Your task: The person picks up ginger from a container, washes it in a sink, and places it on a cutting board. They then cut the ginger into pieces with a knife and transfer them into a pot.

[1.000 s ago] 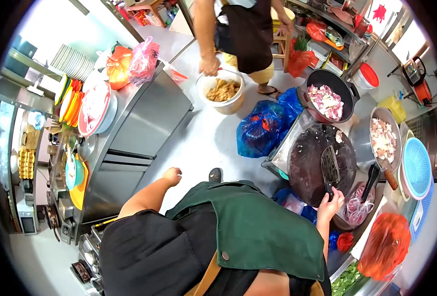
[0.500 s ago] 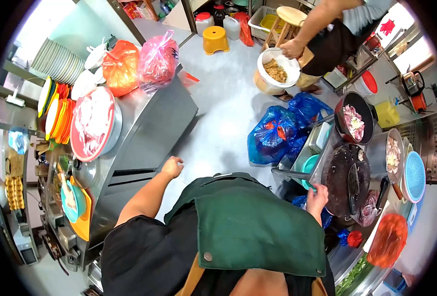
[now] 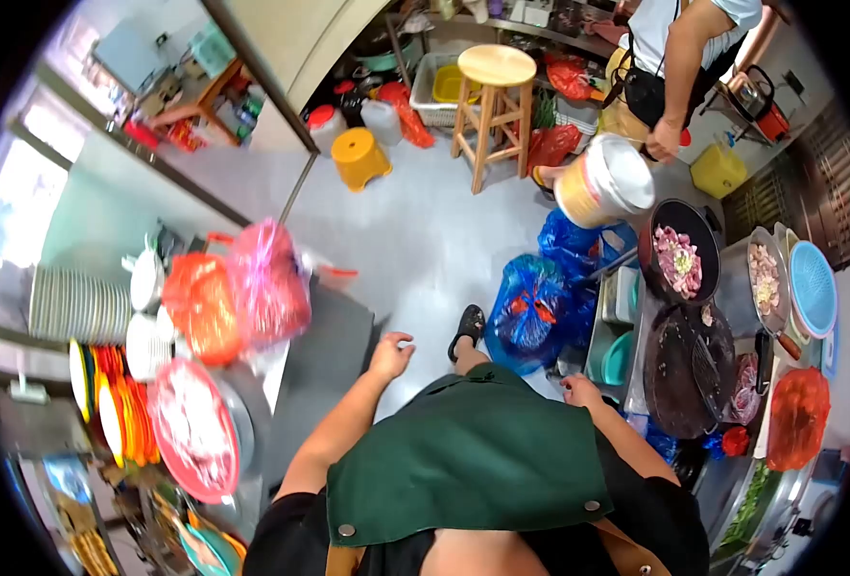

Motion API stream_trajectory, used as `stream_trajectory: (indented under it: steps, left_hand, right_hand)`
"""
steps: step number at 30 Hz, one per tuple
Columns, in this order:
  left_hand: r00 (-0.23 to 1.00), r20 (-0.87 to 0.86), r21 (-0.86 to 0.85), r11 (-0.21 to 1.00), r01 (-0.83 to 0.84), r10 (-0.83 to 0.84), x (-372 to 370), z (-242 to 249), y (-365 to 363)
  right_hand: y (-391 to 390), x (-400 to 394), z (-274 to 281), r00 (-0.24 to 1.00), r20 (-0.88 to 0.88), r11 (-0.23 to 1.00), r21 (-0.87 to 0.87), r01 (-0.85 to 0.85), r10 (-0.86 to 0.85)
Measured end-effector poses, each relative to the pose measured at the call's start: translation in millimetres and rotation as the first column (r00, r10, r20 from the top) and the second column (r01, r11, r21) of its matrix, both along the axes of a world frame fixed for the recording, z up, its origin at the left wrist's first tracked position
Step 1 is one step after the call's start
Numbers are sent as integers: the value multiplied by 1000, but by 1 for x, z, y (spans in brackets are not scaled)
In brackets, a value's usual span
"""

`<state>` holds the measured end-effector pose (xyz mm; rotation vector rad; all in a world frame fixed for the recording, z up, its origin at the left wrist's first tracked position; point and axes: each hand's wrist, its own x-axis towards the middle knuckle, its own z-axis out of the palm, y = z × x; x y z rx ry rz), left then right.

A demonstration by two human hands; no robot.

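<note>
My left hand [image 3: 392, 355] is empty, its fingers apart, over the floor beside the grey side of the steel counter [image 3: 327, 350]. My right hand [image 3: 580, 390] hangs low with loosely bent fingers and nothing visible in it. It is nearest the teal tub [image 3: 619, 358] and the blue plastic bags [image 3: 526, 331] on the floor. Past the tub, a round dark chopping board [image 3: 674, 384] carries a dark flat-bladed tool [image 3: 705, 374]. Beyond the bags, another person's hand [image 3: 668, 137] is at a tilted white bucket [image 3: 605, 182]; I cannot make out its contents.
A wooden stool [image 3: 497, 67] and a yellow stool [image 3: 359, 158] stand ahead. At left are a red-rimmed basin of pale meat [image 3: 192, 427] and tied plastic bags [image 3: 266, 283]. At right, a black pot [image 3: 679, 252] and a pan [image 3: 764, 278] hold chopped food.
My view has shifted forward and turned, and one of my feet now shows. The other person's bucket has tilted, and the brown food inside it no longer shows. Both my hands stay empty.
</note>
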<state>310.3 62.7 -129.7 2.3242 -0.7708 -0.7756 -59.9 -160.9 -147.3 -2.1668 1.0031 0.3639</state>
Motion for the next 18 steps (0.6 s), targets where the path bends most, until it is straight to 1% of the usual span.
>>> stream_trajectory:
  steps: [1,2,3,4,5,6,7,8,9,10,11,13,14,15,17,18]
  left_hand:
    - [999,14,-41,998,50,-50,14,5,-28]
    - [995,42,-37,995,88,-87,28,10,-57]
    - [992,46,-47,992,117,-115,42,3,-84]
    - [993,51,-57,992,110,-108,59,-1,-109]
    - [994,56,-61,993,101,-98,77,-2,-130]
    - [996,57,-74,995,72,-68,95,-9,-147]
    - [994,59,-64,993,96,-93,115,-8,-166]
    - [996,42,-8,997,75,-74,132,-9,-181]
    - [998,22,42,998,50,-51,144,-13,-196]
    - [999,1,-3,999,37,-37,160,-12,-211]
    - [998,0,0,998,57,-57,177,-11,-228]
    - [998,66,-85,996,28,-22,204,-8,-264]
    - [999,40,-96,995,-4,8,215,-7,-280]
    - [999,35,-94,995,12,-9,224,-8,-296]
    - [994,-90,-104,992,-68,59,244,-12,-327]
    - [998,-55,-97,994,-41,36,251,-14,-344]
  right_hand:
    - [-11,16,-7,999,18,1000,-2,29,-29]
    - [-24,30,-18,999,-35,999,17,-36,36]
    - [-42,38,-32,990,-98,994,35,-100,103]
    - [-60,51,-48,994,-76,993,97,-65,73]
    - [-81,70,-63,997,-66,995,93,-42,49]
    - [-101,90,-70,991,-95,993,86,-83,91]
    - [-117,110,-66,983,-130,989,89,-122,133]
    - [-139,129,-61,986,-124,982,165,-91,113]
    - [-155,147,-39,996,-89,987,161,-11,26]
    - [-175,165,-33,1000,-31,988,152,4,0]
    - [-195,179,-27,999,28,990,143,21,-25]
    - [-238,203,-13,997,22,995,64,74,-76]
    - [-257,212,-3,995,29,995,33,99,-100]
    - [-277,217,4,993,24,993,35,116,-117]
    - [-310,226,7,979,-23,979,30,201,-200]
    - [-326,227,4,972,-1,972,14,234,-234]
